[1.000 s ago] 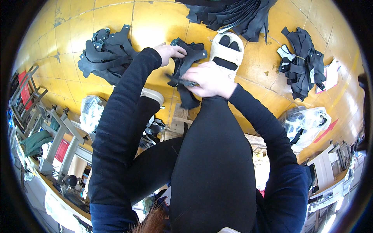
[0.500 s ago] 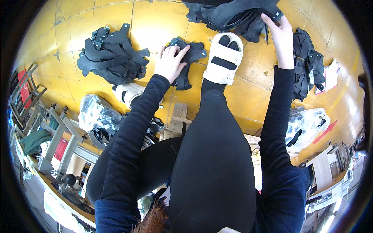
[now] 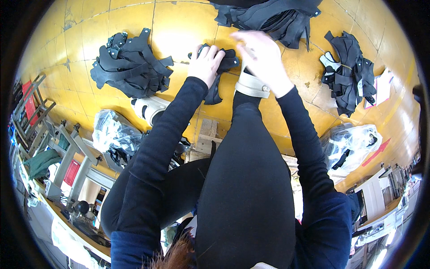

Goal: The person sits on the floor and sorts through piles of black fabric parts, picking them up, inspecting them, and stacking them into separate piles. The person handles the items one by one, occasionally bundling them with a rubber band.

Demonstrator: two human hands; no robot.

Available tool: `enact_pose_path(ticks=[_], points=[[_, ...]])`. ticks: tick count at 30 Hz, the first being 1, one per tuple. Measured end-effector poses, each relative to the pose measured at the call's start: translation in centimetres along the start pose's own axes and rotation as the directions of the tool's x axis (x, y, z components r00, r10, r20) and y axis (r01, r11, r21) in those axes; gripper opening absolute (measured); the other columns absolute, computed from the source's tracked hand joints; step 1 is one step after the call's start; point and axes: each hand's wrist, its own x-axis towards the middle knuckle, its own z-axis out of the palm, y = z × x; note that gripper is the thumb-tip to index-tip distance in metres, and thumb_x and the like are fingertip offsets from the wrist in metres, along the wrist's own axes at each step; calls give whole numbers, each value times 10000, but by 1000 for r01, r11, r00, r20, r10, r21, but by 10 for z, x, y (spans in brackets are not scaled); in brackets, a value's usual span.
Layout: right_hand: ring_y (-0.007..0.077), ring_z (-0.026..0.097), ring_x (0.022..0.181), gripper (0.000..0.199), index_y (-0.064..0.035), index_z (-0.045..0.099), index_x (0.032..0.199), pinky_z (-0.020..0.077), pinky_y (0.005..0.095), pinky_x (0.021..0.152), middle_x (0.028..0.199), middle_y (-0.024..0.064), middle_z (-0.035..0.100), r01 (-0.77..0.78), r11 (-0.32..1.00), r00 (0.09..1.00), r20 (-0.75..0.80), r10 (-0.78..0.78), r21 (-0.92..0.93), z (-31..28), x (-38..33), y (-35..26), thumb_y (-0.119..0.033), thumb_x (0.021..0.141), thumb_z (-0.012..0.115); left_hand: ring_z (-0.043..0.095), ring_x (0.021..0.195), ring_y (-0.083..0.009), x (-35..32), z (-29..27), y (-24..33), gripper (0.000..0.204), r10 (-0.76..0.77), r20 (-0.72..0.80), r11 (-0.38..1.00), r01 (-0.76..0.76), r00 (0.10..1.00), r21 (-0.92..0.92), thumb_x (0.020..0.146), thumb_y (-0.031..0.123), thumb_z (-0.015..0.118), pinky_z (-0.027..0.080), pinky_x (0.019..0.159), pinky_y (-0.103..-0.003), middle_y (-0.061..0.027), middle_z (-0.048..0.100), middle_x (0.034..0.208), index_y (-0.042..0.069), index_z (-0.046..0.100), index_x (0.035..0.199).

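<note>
Two hands out, and it's all about who's closer to what. The left hand [image 3: 206, 65] is right on the small pile [image 3: 230, 59] of black pieces, just above the middle of the frame, fingers curled over its left part. Can't tell if it's actually pinching anything, since the thumb side is hidden.

The right hand [image 3: 265, 62] sits a bit to the right, in front of the sandal [image 3: 251, 88], blurry, with its fingers spread apart and pointing to the upper left of the frame. I don't see any black piece in it. Its fingertips are just beside the pile's right end, but I can't tell if they touch.

As for how the pile lies: one part runs roughly left to right under the left hand, and a narrow strip drops from it toward the bottom of the frame.

The big stack [image 3: 277, 20] is at the top edge, spread mostly sideways on the yellow floor [image 3: 179, 18], its ends drooping on the right. Right hand's the nearer one to that.
</note>
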Motion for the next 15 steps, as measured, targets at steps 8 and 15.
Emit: enact_pose_path(ticks=[8,15], points=[[260,463,1370,614,-180,403,1504,169,551,1198,1314,50,645,181,839,954,299,-23,-513,50,-29,17,-146,915,570,502,1165,-264,13,1,2,673,5,28,988,-9,1000,152,609,188,835,332,1081,-466,-91,531,1151,111,566,1221],[246,446,1389,638,-168,407,1500,156,540,1210,1331,35,640,250,776,911,411,14,-580,47,-23,23,-230,906,630,595,1008,-236,-15,-4,-4,288,132,28,987,-129,991,-97,798,121,661,368,1055,-440,-50,602,954,128,590,1077]])
